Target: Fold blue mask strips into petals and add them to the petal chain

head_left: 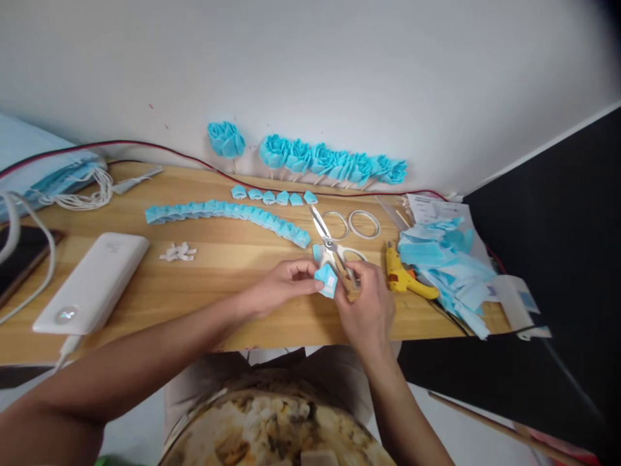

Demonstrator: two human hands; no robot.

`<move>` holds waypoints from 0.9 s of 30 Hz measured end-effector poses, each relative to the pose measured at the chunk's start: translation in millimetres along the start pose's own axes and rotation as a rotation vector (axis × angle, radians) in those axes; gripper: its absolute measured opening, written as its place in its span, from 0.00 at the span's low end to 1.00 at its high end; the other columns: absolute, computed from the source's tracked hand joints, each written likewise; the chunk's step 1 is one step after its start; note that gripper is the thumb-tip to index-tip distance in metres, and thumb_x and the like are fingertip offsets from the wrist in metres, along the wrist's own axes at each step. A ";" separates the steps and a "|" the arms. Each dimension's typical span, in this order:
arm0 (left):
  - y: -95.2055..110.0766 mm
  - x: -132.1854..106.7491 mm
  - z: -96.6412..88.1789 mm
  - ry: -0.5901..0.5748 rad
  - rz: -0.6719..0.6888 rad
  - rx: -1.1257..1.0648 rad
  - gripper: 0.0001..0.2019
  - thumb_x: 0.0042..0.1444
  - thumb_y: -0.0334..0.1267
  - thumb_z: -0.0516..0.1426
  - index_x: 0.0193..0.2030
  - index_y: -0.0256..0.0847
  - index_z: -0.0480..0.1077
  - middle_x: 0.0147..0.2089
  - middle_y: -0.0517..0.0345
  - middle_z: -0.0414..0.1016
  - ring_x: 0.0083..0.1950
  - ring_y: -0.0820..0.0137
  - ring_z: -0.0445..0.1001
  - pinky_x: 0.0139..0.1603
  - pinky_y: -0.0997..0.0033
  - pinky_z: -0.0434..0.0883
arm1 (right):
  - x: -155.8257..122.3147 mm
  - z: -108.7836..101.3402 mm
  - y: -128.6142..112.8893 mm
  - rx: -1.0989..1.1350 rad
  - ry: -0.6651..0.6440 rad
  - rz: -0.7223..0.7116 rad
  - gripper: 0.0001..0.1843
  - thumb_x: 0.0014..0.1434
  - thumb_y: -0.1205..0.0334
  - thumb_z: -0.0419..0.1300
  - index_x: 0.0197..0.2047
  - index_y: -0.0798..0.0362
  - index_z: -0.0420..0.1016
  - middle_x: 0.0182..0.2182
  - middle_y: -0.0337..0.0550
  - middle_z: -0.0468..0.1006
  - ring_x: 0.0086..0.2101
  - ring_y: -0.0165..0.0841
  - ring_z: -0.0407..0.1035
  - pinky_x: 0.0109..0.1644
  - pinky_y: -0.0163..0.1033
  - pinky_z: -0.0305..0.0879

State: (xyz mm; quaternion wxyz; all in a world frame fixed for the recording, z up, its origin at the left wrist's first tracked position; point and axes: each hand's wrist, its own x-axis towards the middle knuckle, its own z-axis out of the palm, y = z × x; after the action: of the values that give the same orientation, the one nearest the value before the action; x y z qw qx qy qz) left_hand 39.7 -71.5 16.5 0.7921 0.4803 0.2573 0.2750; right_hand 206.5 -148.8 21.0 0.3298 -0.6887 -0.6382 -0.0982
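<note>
Front of table (204, 304), just off its surface: folded blue piece (326, 280) sits between both hands. Left hand (284, 285) pinches its left side, right hand (369, 309) fingers clamp its right side — both equally near. Scissors (326, 239) lie just behind it, blades pointing away and left.

The left hand (284, 281) and right hand (369, 304) meet — fingertips pinched.

Scissors (323, 230) handles hidden behind right hand (366, 307) — phone (22, 255) cut off at L edge; sheet (431, 208) print too small to read; blue piece (327, 279) partly under fingertips.
</note>
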 end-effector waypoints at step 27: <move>13.7 -5.9 -4.5 -0.050 -0.070 -0.173 0.15 0.52 0.45 0.67 0.33 0.38 0.67 0.26 0.66 0.63 0.29 0.76 0.58 0.36 0.73 0.59 | 29.1 -3.0 43.5 -0.195 -0.180 -0.408 0.23 0.73 0.66 0.46 0.69 0.54 0.61 0.40 0.48 0.82 0.36 0.39 0.74 0.39 0.44 0.60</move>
State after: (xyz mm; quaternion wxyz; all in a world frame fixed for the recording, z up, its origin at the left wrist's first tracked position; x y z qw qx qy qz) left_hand 29.8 -67.4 27.9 0.8460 0.4074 0.2293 0.2563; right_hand 253.3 -125.4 25.2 0.1769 -0.5802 -0.7783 -0.1621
